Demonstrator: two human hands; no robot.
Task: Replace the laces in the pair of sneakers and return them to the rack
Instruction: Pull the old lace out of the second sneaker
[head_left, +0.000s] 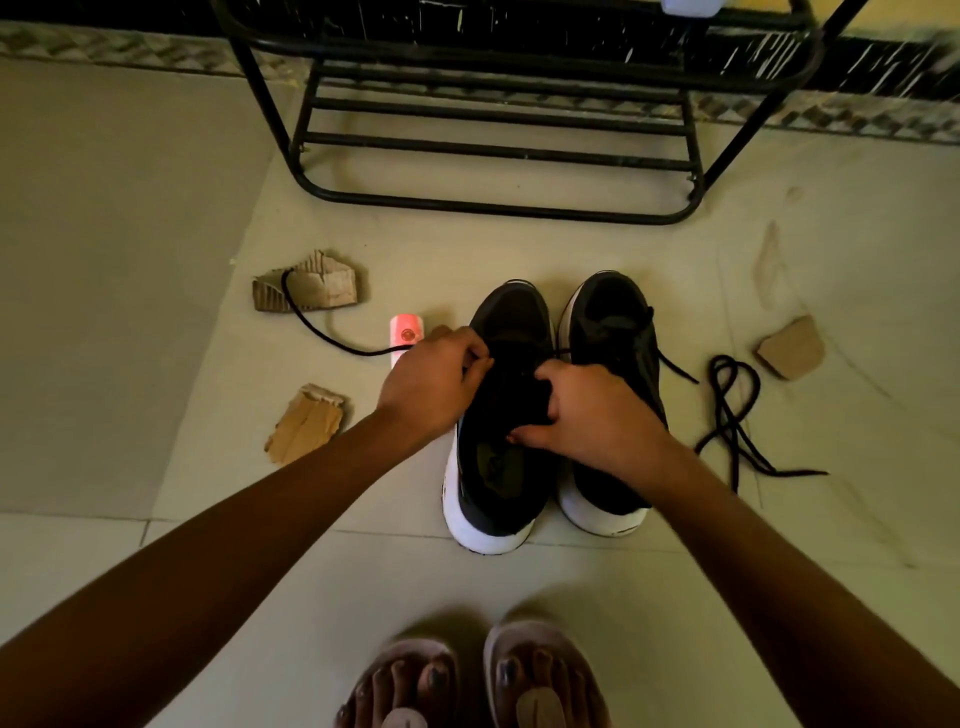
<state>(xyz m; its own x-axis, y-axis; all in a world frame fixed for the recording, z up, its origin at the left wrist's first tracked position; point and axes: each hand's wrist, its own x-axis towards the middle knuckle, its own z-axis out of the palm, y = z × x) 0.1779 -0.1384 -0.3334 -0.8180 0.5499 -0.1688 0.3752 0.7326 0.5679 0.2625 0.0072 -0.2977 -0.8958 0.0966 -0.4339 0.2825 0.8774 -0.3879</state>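
Note:
Two black sneakers with white soles stand side by side on the floor, toes away from me: the left sneaker (498, 467) and the right sneaker (613, 322). My left hand (431, 379) pinches a black lace (317, 327) at the left sneaker's eyelets; that lace trails off left across the floor. My right hand (587, 405) grips the tongue and upper of the left sneaker. A second loose black lace (732, 415) lies coiled on the floor to the right of the shoes. The black metal rack (498, 150) stands behind the shoes.
Torn cardboard pieces lie at far left (311, 286), near left (306, 423) and right (789, 348). A small pink and white object (406, 332) lies beside my left hand. My feet in sandals (467, 680) are at the bottom edge.

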